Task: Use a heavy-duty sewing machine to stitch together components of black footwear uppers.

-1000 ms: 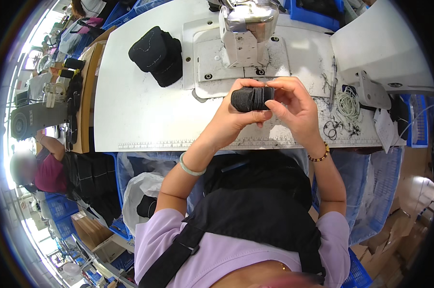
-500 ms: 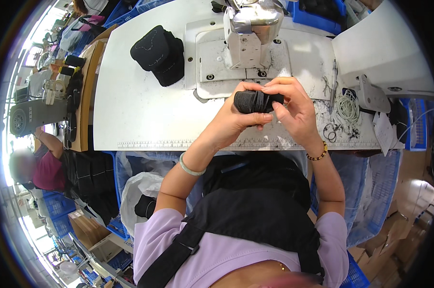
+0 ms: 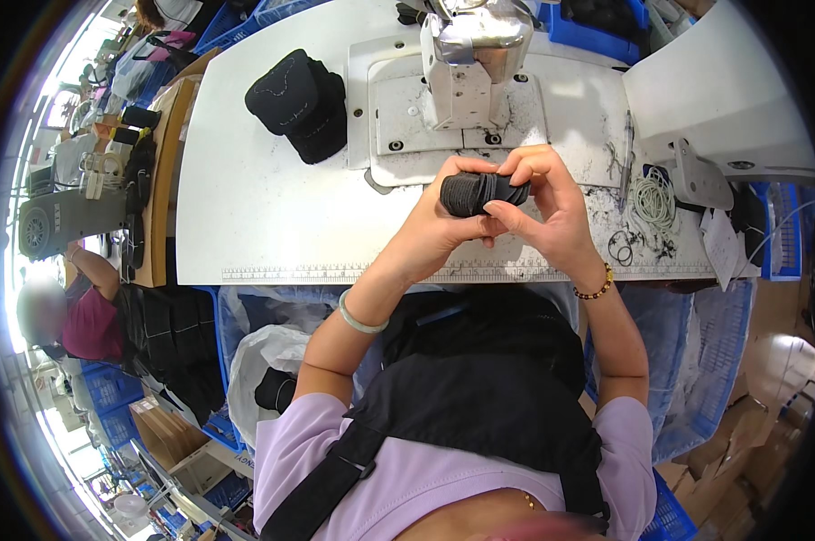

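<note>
A stack of black fabric pieces point(image 3: 472, 194) is gripped between my two hands above the front part of the white table. My left hand point(image 3: 436, 221) wraps round its left end, thumb below and fingers behind. At the other end, my right hand point(image 3: 556, 203) pinches the stack between thumb and fingers. The pieces there lean apart a little. Farther left on the table lie more stacked black fabric pieces point(image 3: 285, 90) with pale stitched lines, partly overlapping a second black pile point(image 3: 322, 135).
A white sewing machine head point(image 3: 466, 86) stands just beyond my hands. To the right are a coil of pale cord point(image 3: 653, 200), tweezers point(image 3: 626, 149) and black thread scraps. A ruler strip point(image 3: 335, 272) runs along the front edge. Another person point(image 3: 92, 311) sits at the far left.
My right thumb has moved left and up onto the stack, and my right fingers have shifted along its top. The right end of the stack looks more fanned. My left hand has barely moved.
</note>
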A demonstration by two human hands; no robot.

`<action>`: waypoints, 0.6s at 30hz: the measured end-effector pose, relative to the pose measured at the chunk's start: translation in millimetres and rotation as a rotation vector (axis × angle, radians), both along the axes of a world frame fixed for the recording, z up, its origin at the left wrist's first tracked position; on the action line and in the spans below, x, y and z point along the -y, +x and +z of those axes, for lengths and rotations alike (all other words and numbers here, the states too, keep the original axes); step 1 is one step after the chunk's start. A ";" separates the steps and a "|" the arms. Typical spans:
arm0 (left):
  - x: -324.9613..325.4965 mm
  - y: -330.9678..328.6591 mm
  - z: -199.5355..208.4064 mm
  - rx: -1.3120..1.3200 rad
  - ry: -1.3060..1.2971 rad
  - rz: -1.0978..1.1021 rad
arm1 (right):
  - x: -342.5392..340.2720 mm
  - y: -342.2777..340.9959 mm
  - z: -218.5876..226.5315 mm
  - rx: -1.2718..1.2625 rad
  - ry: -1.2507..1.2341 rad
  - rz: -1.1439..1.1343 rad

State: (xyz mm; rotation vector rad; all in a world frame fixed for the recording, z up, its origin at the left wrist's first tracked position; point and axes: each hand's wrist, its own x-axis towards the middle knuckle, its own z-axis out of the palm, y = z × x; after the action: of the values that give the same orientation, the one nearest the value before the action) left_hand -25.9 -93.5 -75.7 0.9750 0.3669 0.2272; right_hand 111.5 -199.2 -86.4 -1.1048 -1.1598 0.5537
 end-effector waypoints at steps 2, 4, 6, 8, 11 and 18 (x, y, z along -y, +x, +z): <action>-0.1 0.3 0.7 -0.010 0.000 0.004 | 0.0 0.0 -0.2 -0.040 -0.003 0.014; -0.5 0.4 0.3 -0.017 -0.010 -0.003 | -0.3 0.8 -1.2 -0.047 0.012 0.022; -0.8 -0.2 0.0 -0.012 -0.021 -0.008 | -0.3 -0.1 -0.5 -0.056 0.026 0.030; -1.0 -0.7 -0.8 -0.008 -0.032 -0.012 | -0.1 -2.7 4.6 -0.129 0.018 0.062; -1.0 -1.3 -1.5 0.013 -0.025 -0.015 | 2.6 3.3 8.5 0.150 -0.034 0.011; 0.2 -1.6 -1.8 0.006 0.016 0.000 | 2.6 1.5 2.8 0.129 -0.031 -0.013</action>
State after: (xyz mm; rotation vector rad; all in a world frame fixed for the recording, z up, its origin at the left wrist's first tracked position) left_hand -27.4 -93.7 -77.5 0.9903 0.3602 0.2338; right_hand 112.9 -201.8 -83.6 -1.1884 -1.2584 0.4978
